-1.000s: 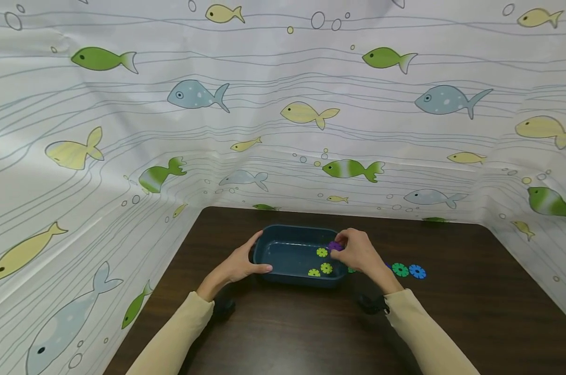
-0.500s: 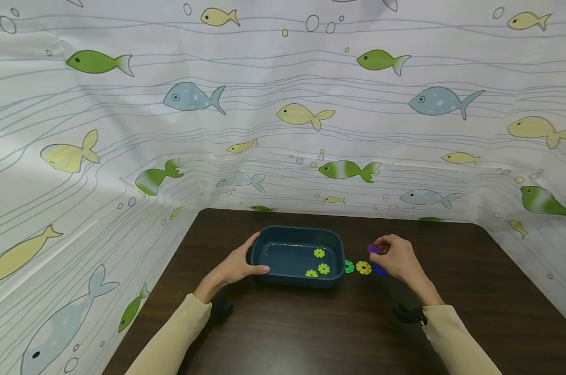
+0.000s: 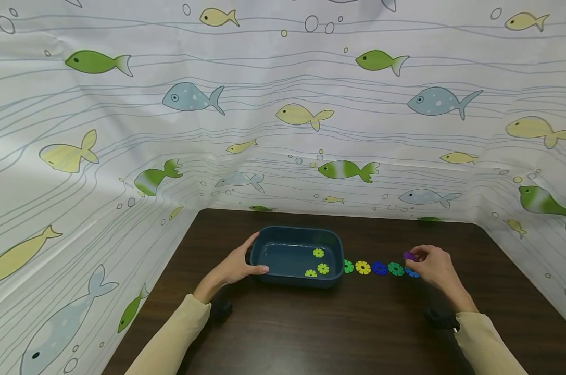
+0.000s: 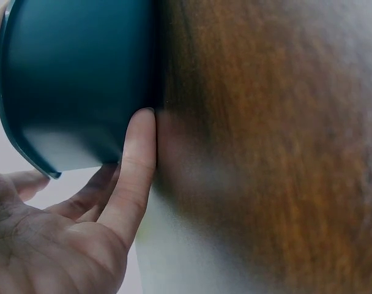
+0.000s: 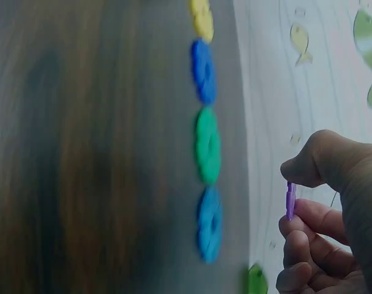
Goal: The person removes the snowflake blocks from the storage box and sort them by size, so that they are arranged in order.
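Observation:
My left hand [image 3: 236,265] holds the left end of a dark blue plastic bin [image 3: 287,281], thumb at the front rim. In the left wrist view its fingers lie along the outer wall [image 4: 82,92]. Three yellow-green notched discs [image 3: 323,269] lie in the bin's right part. My right hand [image 3: 434,268] pinches a purple notched disc [image 3: 409,255] between thumb and fingers. It is above the light blue disc [image 5: 209,225] that ends a row on the table. Leftward along that row lie a green disc [image 3: 395,269], a blue disc [image 3: 379,268] and a yellow disc [image 3: 363,267].
Another green disc [image 3: 348,266] is partly hidden by the bin's right wall. The dark brown wooden table [image 3: 301,333] backs onto a white sheet [image 3: 264,62] printed with fish, which also rises at both sides.
My right hand has carried the purple disc rightward from over the bin, along the row, to its right end. My left hand has stayed at the bin.

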A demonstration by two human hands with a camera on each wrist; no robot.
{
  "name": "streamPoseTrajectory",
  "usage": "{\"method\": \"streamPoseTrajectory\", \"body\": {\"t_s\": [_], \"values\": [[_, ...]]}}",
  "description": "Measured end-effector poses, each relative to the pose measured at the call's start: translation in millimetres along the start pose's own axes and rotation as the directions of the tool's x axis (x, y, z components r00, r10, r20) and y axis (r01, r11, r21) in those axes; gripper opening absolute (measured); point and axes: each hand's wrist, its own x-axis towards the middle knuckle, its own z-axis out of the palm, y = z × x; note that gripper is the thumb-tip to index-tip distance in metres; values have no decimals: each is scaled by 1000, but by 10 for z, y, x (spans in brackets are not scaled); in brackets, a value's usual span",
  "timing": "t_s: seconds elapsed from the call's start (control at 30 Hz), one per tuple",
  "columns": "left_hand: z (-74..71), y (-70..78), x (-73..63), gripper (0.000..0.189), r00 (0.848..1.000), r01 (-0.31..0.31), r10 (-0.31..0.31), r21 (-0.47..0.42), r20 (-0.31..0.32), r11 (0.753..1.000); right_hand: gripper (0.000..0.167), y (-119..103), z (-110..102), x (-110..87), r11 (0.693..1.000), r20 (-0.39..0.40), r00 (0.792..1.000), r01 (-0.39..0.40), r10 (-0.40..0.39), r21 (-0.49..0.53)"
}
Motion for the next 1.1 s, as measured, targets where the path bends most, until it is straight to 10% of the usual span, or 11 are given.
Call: {"method": "streamPoseTrajectory", "body": {"t_s": [1.1], "values": [[-10, -28, 19, 121, 1000, 13, -13, -1, 13, 1000, 41, 556, -152, -47, 986, 147, 976, -165, 162, 9]]}}
